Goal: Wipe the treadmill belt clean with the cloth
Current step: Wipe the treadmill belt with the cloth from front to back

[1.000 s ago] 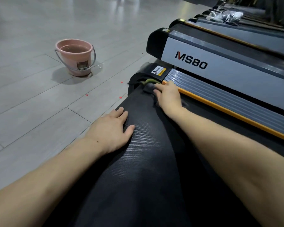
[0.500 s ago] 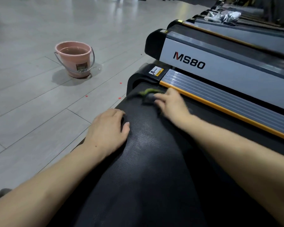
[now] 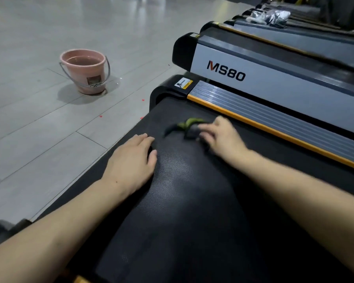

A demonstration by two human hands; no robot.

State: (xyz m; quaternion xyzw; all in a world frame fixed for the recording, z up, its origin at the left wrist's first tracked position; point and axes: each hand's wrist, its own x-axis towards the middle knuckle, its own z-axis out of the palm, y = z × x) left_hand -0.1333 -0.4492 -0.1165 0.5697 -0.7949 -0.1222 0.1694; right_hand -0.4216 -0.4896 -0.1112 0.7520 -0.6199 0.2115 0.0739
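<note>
The black textured treadmill belt (image 3: pixel 184 201) runs from the bottom of the view toward its rear end. My right hand (image 3: pixel 221 137) presses a small green and grey cloth (image 3: pixel 189 125) onto the belt near the orange side strip; the cloth and the fingers are blurred by motion, and most of the cloth is under the hand. My left hand (image 3: pixel 131 162) rests flat on the belt near its left edge, fingers straight, holding nothing.
A pink bucket (image 3: pixel 84 73) with water stands on the grey tiled floor to the left. A ribbed grey side rail with an orange strip (image 3: pixel 274 129) borders the belt on the right. Beyond it stands another treadmill marked MS80 (image 3: pixel 253 78), with more behind.
My right hand has dragged the cloth back from the belt's rear end toward me. The left hand stays resting on the belt's left side.
</note>
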